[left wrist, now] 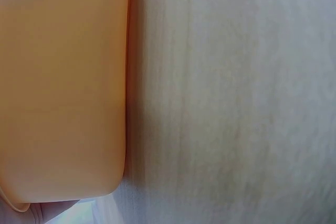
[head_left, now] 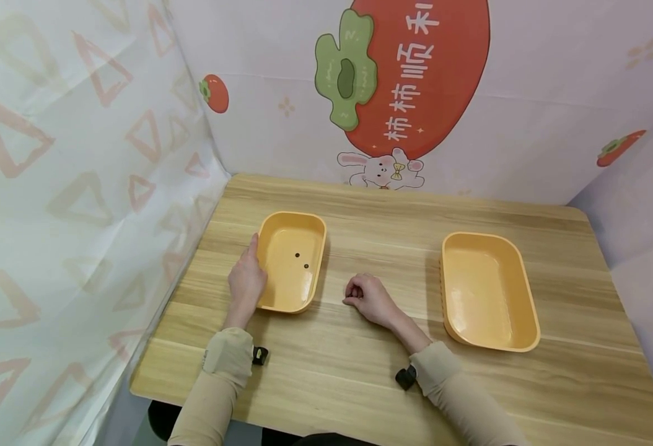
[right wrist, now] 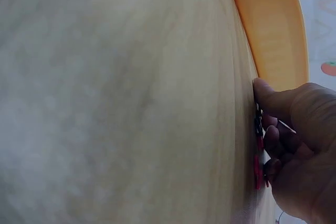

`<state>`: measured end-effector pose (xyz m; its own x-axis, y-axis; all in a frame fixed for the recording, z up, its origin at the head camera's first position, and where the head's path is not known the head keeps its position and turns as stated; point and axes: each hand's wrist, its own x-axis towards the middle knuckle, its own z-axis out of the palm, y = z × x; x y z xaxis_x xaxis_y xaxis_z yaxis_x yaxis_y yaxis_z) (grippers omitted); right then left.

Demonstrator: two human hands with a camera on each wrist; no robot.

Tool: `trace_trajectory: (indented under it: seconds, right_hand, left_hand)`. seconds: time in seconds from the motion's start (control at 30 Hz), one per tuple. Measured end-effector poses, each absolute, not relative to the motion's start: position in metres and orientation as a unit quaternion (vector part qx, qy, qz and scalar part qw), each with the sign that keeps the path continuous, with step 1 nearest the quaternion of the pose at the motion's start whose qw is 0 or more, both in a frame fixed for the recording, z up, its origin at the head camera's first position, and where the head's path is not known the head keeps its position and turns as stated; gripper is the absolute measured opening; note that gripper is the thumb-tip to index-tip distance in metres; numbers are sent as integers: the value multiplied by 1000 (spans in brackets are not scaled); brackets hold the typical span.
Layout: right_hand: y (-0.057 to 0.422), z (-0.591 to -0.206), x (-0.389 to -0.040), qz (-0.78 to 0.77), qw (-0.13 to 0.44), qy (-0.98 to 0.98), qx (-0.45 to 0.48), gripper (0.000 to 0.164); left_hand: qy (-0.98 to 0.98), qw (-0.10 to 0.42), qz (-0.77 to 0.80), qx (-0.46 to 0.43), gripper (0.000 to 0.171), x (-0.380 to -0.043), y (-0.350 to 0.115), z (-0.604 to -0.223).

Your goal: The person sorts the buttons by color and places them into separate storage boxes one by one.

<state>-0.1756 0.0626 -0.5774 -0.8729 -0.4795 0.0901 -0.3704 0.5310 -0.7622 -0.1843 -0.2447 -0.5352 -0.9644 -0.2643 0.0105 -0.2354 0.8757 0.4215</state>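
Observation:
My left hand (head_left: pixel 246 284) holds the left side of a yellow plastic tray (head_left: pixel 285 305), index finger stretched along the outer wall and the hand overlapping the rim. Two small dark round things (head_left: pixel 301 261) lie on the tray floor. In the left wrist view the near wall of this tray (left wrist: pixel 63 98) fills the left side. Low over the tabletop to the right of the tray, my right hand (head_left: pixel 372 300) has its fingers curled round small red and black pieces (right wrist: pixel 258 169), thin and partly hidden by the fingers. Its thumb and index fingertips are right at the wood.
A second, deeper yellow tray (head_left: pixel 490 339) stands to the right of my right forearm. Both trays sit on a wooden table (head_left: pixel 326 371). A printed curtain (head_left: pixel 271 142) hangs behind the table, and another printed sheet (head_left: pixel 70 248) runs along its left edge.

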Motion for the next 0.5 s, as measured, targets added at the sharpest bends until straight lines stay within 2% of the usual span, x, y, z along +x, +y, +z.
trace_trajectory:
  seconds: [0.27, 0.5]
  right_hand:
    - [68, -580, -175, -420, 53, 864, -271, 12]
    - [75, -573, -178, -408, 87, 860, -292, 11]
  left_hand:
    - [-968, 71, -211, 114, 88, -198, -263, -578]
    - [-966, 31, -217, 134, 81, -186, -245, -537]
